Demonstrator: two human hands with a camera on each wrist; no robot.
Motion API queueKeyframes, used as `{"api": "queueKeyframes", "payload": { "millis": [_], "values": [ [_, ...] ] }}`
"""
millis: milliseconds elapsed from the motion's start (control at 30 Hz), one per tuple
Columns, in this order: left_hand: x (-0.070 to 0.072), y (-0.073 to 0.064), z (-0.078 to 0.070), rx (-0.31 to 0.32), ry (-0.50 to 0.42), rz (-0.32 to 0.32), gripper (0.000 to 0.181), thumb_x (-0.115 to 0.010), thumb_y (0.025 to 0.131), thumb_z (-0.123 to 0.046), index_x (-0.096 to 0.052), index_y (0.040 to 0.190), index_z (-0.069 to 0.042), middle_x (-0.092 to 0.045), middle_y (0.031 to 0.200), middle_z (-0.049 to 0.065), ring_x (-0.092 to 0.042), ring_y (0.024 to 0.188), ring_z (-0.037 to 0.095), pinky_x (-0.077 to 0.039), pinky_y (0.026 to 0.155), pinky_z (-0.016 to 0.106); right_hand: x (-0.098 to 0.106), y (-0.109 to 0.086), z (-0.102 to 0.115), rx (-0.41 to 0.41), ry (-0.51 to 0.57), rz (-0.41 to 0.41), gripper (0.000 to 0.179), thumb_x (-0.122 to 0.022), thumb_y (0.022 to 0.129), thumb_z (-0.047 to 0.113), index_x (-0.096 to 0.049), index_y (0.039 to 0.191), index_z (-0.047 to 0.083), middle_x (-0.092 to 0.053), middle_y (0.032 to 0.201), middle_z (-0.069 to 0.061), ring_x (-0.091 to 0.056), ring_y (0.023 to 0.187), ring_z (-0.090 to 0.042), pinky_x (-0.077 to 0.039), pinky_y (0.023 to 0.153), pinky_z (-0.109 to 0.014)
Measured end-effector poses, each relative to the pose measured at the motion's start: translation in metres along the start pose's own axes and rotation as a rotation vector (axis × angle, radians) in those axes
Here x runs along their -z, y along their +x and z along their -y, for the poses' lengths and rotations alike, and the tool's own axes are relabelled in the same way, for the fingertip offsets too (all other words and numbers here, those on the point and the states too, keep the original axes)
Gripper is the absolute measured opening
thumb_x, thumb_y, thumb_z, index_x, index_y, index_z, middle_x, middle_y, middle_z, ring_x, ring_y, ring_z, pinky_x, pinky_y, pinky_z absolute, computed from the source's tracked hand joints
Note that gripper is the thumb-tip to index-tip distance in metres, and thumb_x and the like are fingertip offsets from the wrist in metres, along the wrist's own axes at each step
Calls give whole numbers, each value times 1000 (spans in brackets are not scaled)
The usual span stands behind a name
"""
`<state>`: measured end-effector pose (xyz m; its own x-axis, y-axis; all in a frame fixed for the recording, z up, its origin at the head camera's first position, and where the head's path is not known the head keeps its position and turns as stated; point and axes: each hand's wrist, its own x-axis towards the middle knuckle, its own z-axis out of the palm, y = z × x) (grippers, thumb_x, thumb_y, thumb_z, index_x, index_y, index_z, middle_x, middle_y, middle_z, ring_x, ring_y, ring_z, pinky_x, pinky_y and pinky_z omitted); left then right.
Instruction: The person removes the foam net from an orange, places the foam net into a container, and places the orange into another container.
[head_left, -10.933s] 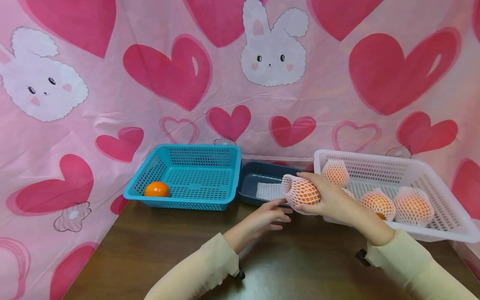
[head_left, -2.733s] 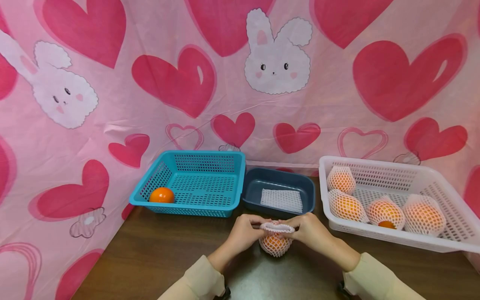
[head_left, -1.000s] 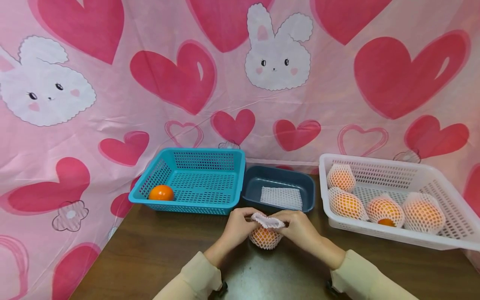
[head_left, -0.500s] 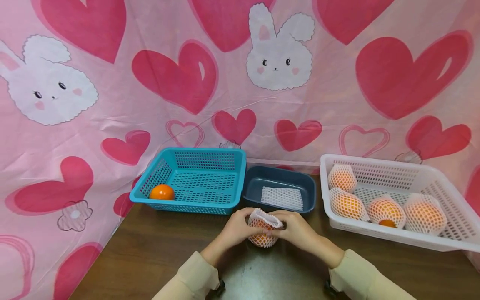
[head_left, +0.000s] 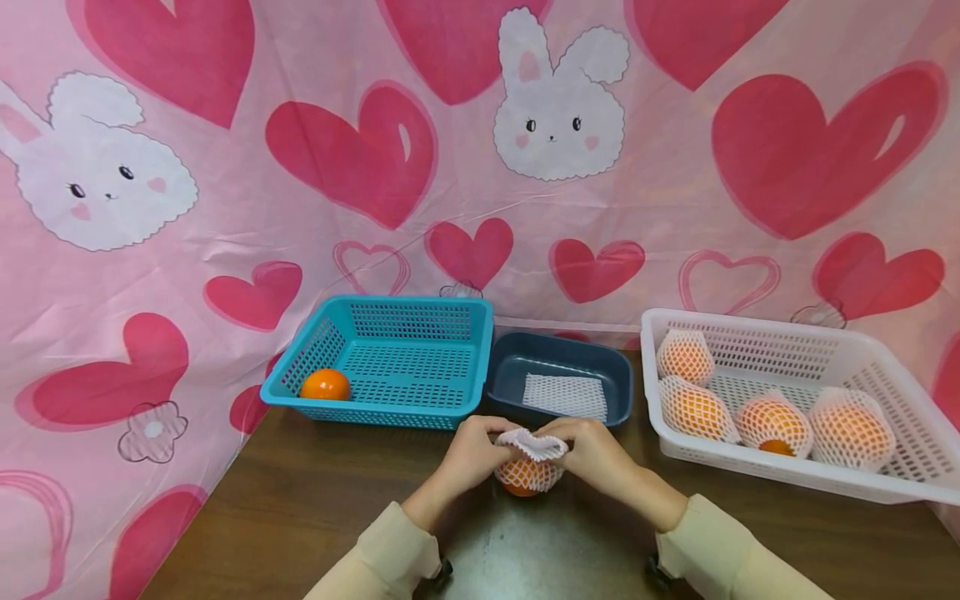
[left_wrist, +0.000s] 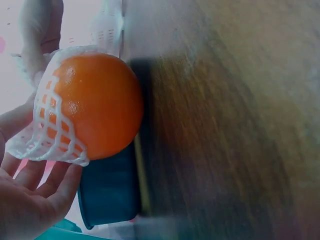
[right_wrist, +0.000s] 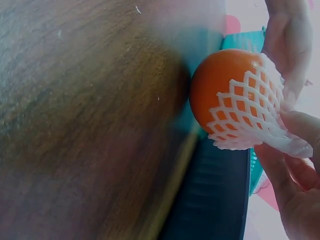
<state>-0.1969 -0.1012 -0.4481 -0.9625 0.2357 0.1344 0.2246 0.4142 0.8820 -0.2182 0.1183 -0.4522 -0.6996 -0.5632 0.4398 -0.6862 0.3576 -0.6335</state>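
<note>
Right between my two hands sits an orange (head_left: 519, 491), half in and half out of a white foam net (left_wrist: 62, 132). My left hand (head_left: 467, 460) pinches one side of the net, thumb set against curled fingers, and my right hand (head_left: 602, 461) pinches the other side in the same way, so each hand is narrow around the foam. Above the fruit, between my fingertips, the net's mouth gapes; below, the lower part of the orange shows bare and glossy, facing the desk (head_left: 292, 508) (whether it touches the wood, I cannot tell).

Just beyond my hands stands a dark blue tray (head_left: 525, 354), with a flat piece of white netting (head_left: 566, 395) lying in it. Farther out to the left of my left hand is a turquoise basket (head_left: 408, 367), holding one bare orange fruit (head_left: 326, 385) in its near left corner. Well to the right of my right hand, a white basket (head_left: 806, 471) holds four netted fruits (head_left: 852, 429); one of these shows a patch of bare peel low on its near side. Behind everything, beyond my reach of hand, hangs a pink cloth (head_left: 465, 183) printed with hearts and rabbits.
</note>
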Motion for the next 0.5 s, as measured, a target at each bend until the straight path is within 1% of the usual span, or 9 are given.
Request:
{"api": "queueKeyframes", "payload": {
  "millis": [133, 233, 300, 400, 500],
  "values": [
    [0, 1, -1, 13, -15, -35, 9, -83, 83, -3, -80, 91, -4, -74, 85, -1, -59, 75, 11, -53, 65, 26, -1, 1, 0, 3, -1, -19, 21, -80, 79, -9, -80, 96, 2, -77, 94, -4, -71, 89, -15, -60, 76, -34],
    [0, 1, 0, 13, -4, -56, 8, -83, 83, -6, -79, 89, -5, -73, 83, -2, -57, 73, 11, -53, 66, 26, -3, 1, 0, 41, -26, -46, 22, -82, 77, -9, -80, 96, 2, -77, 92, -4, -71, 86, -16, -60, 74, -35],
    [0, 1, 1, 13, 10, -56, 11, -84, 83, -8, -79, 93, -5, -73, 86, -2, -59, 76, 11, -54, 69, 27, -4, 1, -1, 65, -38, -58, 21, -83, 77, -7, -80, 95, 2, -76, 90, -4, -71, 84, -15, -60, 73, -34],
    [2, 0, 2, 18, 19, -16, 27, -86, 83, -15, -77, 107, -6, -73, 98, -1, -61, 85, 12, -55, 78, 31, -4, 2, -1, 74, -32, -60, 17, -84, 78, -4, -79, 92, 3, -76, 86, -4, -68, 79, -11, -59, 69, -32],
    [4, -2, 4, 35, 11, 71, 50, -89, 80, -22, -70, 123, -7, -71, 110, 0, -62, 95, 14, -55, 86, 34, -6, 3, -2, 57, -24, -53, 14, -85, 79, -1, -78, 90, 4, -75, 84, -3, -65, 76, -7, -58, 67, -30]
  ]
}}
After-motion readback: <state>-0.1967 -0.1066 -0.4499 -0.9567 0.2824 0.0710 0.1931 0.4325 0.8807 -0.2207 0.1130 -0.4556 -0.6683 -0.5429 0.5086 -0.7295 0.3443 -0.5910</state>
